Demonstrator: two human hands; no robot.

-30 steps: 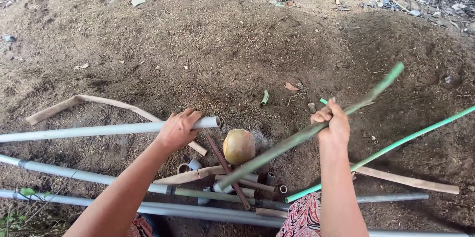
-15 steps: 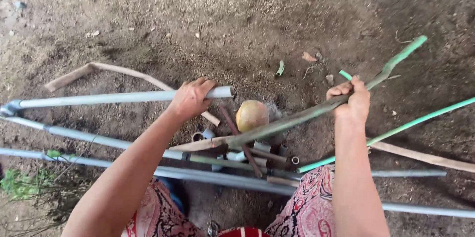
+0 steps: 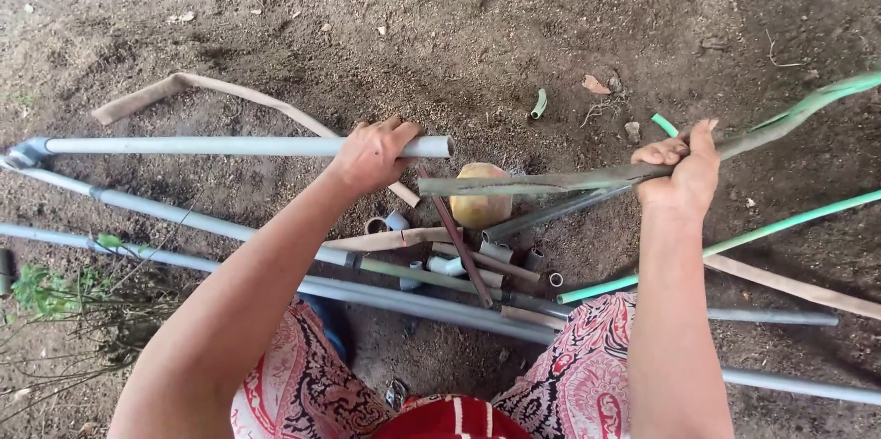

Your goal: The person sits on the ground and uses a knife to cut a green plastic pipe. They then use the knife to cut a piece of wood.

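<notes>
honestly with the left hand (image 3: 372, 156) clenched on the grey pipe (image 3: 239, 145) near its open end and the right hand (image 3: 684, 173) gripping that bent green pipe (image 3: 587, 178) over the scrap pile, either could slip and smack the coconut (image 3: 481, 205).

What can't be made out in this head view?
- Far end of the bent green pipe in the right hand: cut off by the right edge.
- Grey plastic pipe under the left hand: the grip area is hidden by the fingers.
- Round tan object: partly covered by the green pipe, kind unclear.
- Small grey pipe fittings: too small and overlapped to count.
</notes>
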